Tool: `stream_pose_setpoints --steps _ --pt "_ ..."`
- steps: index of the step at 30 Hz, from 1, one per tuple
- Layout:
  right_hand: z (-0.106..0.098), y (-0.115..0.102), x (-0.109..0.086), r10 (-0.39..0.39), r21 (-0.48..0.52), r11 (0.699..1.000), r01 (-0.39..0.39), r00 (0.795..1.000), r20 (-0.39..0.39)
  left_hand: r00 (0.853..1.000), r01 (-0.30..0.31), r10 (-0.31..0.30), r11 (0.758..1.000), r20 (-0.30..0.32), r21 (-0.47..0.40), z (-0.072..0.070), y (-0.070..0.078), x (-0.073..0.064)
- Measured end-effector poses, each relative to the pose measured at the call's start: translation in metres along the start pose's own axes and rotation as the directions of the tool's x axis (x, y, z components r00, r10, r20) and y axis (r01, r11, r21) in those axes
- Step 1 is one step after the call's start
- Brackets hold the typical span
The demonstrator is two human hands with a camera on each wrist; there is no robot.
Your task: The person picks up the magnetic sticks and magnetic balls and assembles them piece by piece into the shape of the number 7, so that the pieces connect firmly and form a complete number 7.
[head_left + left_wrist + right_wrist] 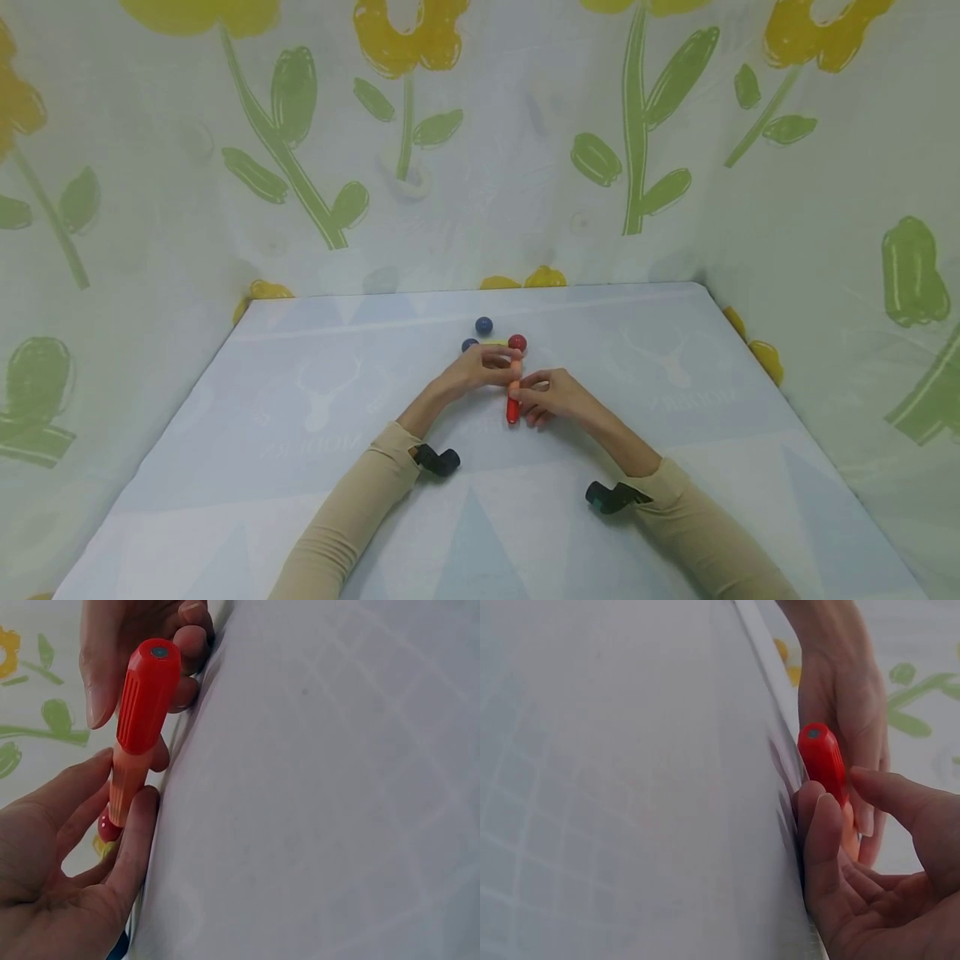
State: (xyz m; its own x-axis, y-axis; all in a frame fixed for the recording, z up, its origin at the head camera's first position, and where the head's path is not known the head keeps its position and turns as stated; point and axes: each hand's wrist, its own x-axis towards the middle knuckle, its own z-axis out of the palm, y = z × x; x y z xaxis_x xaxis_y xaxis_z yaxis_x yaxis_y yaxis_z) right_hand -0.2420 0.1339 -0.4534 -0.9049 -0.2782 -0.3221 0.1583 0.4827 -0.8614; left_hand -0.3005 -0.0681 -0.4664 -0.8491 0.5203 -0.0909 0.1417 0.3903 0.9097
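A pen-shaped stick has a red ribbed end, with a small grey dot at its tip, and an orange part. It lies between both hands, its red end toward the person. My left hand pinches the orange part between thumb and fingers. At the red end, my right hand curls its fingers around the stick from the right, thumb close above it. Just past the left hand is a red ball, partly hidden in the left wrist view.
Two dark blue balls, one farther back and one beside the left hand, sit on the pale cloth-covered table. A yellow-green piece shows behind the left fingers. Flower-printed curtains rise at the table's back and sides.
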Motion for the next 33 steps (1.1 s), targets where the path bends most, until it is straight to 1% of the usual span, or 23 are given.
stream_pose_setpoints --steps 5,11,17,20,27,30,33 --pt "-0.001 0.001 0.004 0.0 0.011 1.0 0.0 1.0 -0.006 1.0 0.008 -0.008 1.0 0.003 -0.011 0.0 0.0 -0.001" --pt "0.0 0.0 0.009 0.015 0.005 1.0 -0.015 1.0 -0.021 1.0 -0.002 0.002 1.0 0.012 -0.008 0.0 0.001 -0.001" --pt "-0.001 -0.001 0.012 0.011 -0.005 1.0 -0.012 1.0 -0.029 1.0 -0.013 0.013 1.0 0.013 -0.014 0.0 -0.001 0.0" --pt "-0.002 0.0 0.014 0.009 -0.01 1.0 -0.009 1.0 -0.028 1.0 -0.015 0.015 1.0 0.019 -0.019 0.0 -0.003 0.0" --pt "-0.004 0.001 0.019 0.009 -0.001 1.0 -0.009 1.0 -0.023 0.999 -0.045 0.045 0.999 0.025 -0.022 0.0 -0.002 -0.002" --pt "-0.005 0.002 0.021 0.016 0.011 1.0 -0.016 1.0 -0.018 0.999 -0.048 0.048 0.998 0.025 -0.027 -0.001 -0.001 -0.003" --pt "-0.007 0.004 0.023 0.021 0.029 0.999 -0.021 1.0 -0.007 0.999 -0.036 0.036 0.999 0.02 -0.025 -0.001 0.001 -0.003"
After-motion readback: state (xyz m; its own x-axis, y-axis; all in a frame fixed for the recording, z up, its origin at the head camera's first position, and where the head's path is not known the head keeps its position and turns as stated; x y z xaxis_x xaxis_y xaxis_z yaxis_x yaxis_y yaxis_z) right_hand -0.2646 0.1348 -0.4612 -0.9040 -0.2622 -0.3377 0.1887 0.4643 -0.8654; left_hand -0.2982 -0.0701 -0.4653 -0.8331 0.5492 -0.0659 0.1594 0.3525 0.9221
